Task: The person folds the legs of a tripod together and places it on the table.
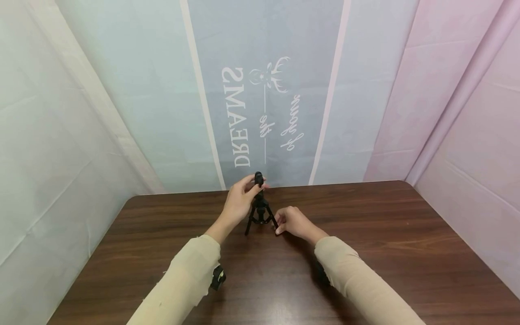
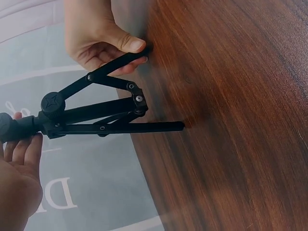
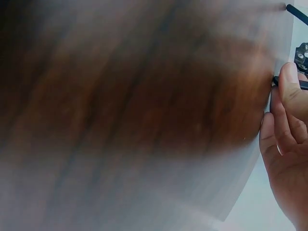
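A small black tripod point(image 1: 261, 211) stands on the wooden table with its legs spread. My left hand point(image 1: 239, 201) grips its top, fingers behind and thumb in front. In the left wrist view the tripod point(image 2: 103, 110) shows its hinged braces and a round knob, and the left hand point(image 2: 21, 178) holds the head end. My right hand point(image 1: 295, 223) pinches the lower end of one leg between thumb and fingers. That hand point(image 3: 291, 125) also appears at the right edge of the right wrist view, thumb against the leg tip.
The brown wooden table point(image 1: 390, 253) ends at a hanging fabric backdrop point(image 1: 284, 27) with printed lettering. Pale fabric walls point(image 1: 48, 149) rise on both sides. A dark strapped device point(image 1: 218, 277) sits at the left wrist.
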A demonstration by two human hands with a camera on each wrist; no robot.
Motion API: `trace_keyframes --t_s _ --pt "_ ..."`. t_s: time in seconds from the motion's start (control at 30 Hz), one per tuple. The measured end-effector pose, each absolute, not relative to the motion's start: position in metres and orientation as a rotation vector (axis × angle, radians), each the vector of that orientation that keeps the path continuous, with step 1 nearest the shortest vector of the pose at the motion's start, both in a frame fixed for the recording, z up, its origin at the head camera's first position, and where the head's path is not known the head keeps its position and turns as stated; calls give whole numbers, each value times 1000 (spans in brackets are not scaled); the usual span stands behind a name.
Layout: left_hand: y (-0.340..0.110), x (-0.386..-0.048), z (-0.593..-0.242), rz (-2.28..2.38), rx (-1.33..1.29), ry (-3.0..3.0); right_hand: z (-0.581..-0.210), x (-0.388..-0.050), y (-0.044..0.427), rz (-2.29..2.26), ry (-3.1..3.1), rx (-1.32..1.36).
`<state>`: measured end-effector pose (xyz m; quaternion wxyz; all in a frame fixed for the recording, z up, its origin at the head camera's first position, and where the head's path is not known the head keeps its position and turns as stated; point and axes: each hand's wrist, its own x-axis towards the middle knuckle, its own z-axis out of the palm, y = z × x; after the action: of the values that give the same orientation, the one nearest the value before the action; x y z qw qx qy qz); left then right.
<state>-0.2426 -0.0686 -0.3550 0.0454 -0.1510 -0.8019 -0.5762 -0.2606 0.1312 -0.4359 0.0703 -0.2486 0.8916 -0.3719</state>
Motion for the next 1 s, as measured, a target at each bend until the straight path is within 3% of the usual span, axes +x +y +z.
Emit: trace_keyframes --t_s 1.0 --pt "-77 -251 -345 -1765 -465 -2467 -428 -252 120 -1146 2717 -500"
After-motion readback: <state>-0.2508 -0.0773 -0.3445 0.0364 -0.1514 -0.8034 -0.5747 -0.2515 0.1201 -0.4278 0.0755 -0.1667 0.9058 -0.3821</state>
